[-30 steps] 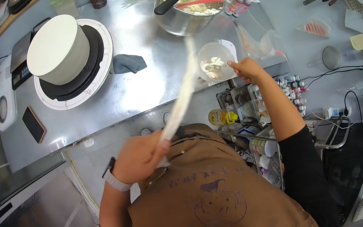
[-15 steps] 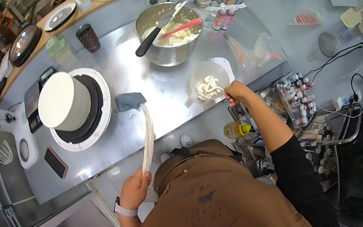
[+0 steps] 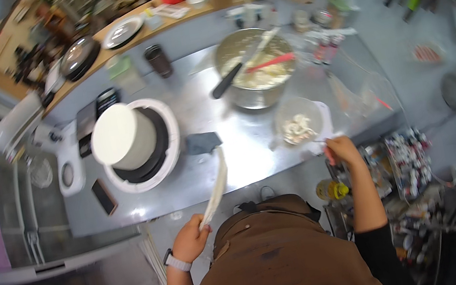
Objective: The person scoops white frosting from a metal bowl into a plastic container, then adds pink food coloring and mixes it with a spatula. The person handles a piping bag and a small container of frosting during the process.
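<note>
My left hand [image 3: 191, 238] is closed round the near end of a long, limp, cream-white strip [image 3: 216, 188], which looks like a flattened piping bag. The strip's far end touches or lies close to a folded dark grey cloth [image 3: 202, 142] on the steel table. My right hand [image 3: 342, 150] is closed beside a clear cup [image 3: 316, 115] with squiggles of white cream [image 3: 299, 129] inside. Something thin shows at its fingers, too blurred to name. To the left, a smooth white cake [image 3: 124, 137] sits on a black disc upon a white turntable [image 3: 175, 145].
A steel mixing bowl [image 3: 260, 99] of cream holds a black-handled palette knife [image 3: 227, 80] and a red spatula [image 3: 270, 63]. A phone [image 3: 104, 196] and stand mixer [image 3: 69, 167] are at left. A yellow-capped bottle [image 3: 332, 189] and crowded bottle rack [image 3: 409, 162] stand at right.
The whole view has shifted, so the table and things on it appear farther right and lower. Both hands keep closed, the left still on the strip, the right still by the cup.
</note>
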Tool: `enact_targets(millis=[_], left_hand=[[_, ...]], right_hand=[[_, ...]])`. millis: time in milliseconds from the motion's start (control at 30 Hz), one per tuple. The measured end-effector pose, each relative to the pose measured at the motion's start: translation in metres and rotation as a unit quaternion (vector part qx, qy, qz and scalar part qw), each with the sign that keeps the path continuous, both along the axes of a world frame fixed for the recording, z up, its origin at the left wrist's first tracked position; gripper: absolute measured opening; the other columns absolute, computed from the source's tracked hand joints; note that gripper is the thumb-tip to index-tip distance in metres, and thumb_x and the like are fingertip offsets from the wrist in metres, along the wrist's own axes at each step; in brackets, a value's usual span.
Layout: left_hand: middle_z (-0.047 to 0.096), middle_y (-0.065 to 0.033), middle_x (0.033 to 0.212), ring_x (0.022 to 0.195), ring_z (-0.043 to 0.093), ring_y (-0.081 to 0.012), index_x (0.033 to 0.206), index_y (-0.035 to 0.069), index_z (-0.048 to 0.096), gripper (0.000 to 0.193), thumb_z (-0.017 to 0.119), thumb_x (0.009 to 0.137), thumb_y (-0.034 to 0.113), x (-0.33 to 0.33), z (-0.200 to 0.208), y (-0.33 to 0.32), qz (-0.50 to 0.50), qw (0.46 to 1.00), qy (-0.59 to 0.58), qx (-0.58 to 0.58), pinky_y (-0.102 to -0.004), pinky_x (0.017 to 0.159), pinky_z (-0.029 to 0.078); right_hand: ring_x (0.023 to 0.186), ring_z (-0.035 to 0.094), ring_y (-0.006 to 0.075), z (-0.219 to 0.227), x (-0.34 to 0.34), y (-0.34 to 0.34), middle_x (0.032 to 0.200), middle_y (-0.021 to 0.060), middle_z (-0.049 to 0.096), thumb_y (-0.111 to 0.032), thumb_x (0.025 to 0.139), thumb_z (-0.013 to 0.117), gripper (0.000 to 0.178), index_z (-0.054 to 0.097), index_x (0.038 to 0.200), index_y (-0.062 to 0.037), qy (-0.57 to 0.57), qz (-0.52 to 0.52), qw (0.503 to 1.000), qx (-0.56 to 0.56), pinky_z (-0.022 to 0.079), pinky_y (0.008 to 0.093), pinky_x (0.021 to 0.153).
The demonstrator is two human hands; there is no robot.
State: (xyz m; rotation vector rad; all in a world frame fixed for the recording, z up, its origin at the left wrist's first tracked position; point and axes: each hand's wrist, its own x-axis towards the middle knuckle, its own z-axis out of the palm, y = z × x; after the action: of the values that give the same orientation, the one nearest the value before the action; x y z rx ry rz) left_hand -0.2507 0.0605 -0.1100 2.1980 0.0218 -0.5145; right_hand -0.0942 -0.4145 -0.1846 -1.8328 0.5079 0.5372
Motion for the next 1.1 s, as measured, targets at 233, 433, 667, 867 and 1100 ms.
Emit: enact_targets(millis=[233, 433, 667, 867, 1100], left_hand=[[0.066, -0.0121, 0.084, 0.081, 0.063, -0.0342, 0.107, 0.008, 0.057, 0.017, 0.051, 0.096, 0.019, -0.017, 0.012, 0.000, 0.072, 0.996, -0.042, 0.007, -0.0414, 0.071, 0.048], [0.065, -0.0096, 0.082, 0.078, 0.062, -0.0286, 0.111, 0.008, 0.057, 0.021, 0.051, 0.098, 0.023, -0.068, 0.013, 0.007, 0.217, 0.976, 0.023, -0.012, -0.0374, 0.072, 0.048], [0.065, -0.0101, 0.086, 0.079, 0.062, -0.0262, 0.115, 0.009, 0.058, 0.024, 0.051, 0.099, 0.025, -0.140, -0.014, 0.006, 0.353, 0.933, 0.007, -0.069, -0.0340, 0.076, 0.049], [0.063, -0.0056, 0.080, 0.072, 0.060, -0.0162, 0.117, 0.008, 0.058, 0.025, 0.051, 0.099, 0.025, -0.168, -0.032, 0.015, 0.413, 0.901, 0.021, -0.134, -0.0293, 0.071, 0.048], [0.064, -0.0030, 0.077, 0.065, 0.057, -0.0097, 0.113, 0.005, 0.058, 0.024, 0.052, 0.099, 0.023, -0.154, -0.062, 0.052, 0.356, 0.917, 0.022, -0.178, -0.0254, 0.063, 0.046]], right_hand=[[0.038, 0.049, 0.0146, 0.030, -0.018, 0.045, 0.046, 0.0066, 0.051, -0.042, 0.098, 0.053, 0.058, 0.054, 0.057, -0.0011, -0.070, 0.072, 0.992, 0.081, 0.039, 0.0271, 0.039], [0.046, 0.051, 0.0100, 0.004, 0.028, 0.171, 0.057, 0.0031, 0.057, -0.041, 0.098, 0.052, 0.049, 0.062, 0.070, -0.0015, -0.084, 0.320, 0.937, 0.113, 0.040, 0.0247, 0.044], [0.071, 0.066, 0.0360, -0.050, 0.077, 0.336, 0.076, 0.0166, 0.067, -0.040, 0.094, 0.055, 0.034, 0.057, 0.095, -0.0059, -0.342, 0.399, 0.805, -0.277, 0.050, 0.0469, 0.063], [0.088, 0.068, 0.0366, -0.082, 0.106, 0.387, 0.091, 0.0201, 0.070, -0.036, 0.096, 0.043, 0.034, 0.061, 0.101, -0.0077, -0.237, 0.463, 0.744, -0.419, 0.052, 0.0487, 0.076], [0.104, 0.060, 0.0447, -0.093, 0.135, 0.367, 0.111, 0.0337, 0.060, -0.019, 0.091, 0.049, 0.042, 0.044, 0.123, 0.0079, -0.181, 0.239, 0.921, -0.250, 0.048, 0.0478, 0.091]])
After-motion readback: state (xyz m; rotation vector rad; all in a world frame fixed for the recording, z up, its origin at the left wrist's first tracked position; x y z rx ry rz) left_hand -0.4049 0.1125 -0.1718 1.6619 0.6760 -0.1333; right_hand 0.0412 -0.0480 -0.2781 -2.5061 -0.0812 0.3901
